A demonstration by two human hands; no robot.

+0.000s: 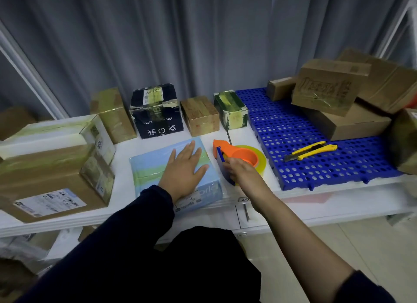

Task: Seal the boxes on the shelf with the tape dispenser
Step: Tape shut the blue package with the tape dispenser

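Observation:
A flat light-blue box (153,167) lies at the front of the white shelf (338,201), with a strip of tape across its top. My left hand (185,169) rests flat on it, fingers spread. Just right of the box, my right hand (239,169) grips the handle of the orange and blue tape dispenser (234,156), which carries a roll of yellowish tape and sits on the shelf.
Taped boxes line the back: a tan one (112,115), a black one (156,111), a small brown one (199,115), a green-taped one (230,110). A large brown box (52,178) stands left. A blue perforated mat (293,144) holds two yellow utility knives (311,150) and stacked cartons (329,86).

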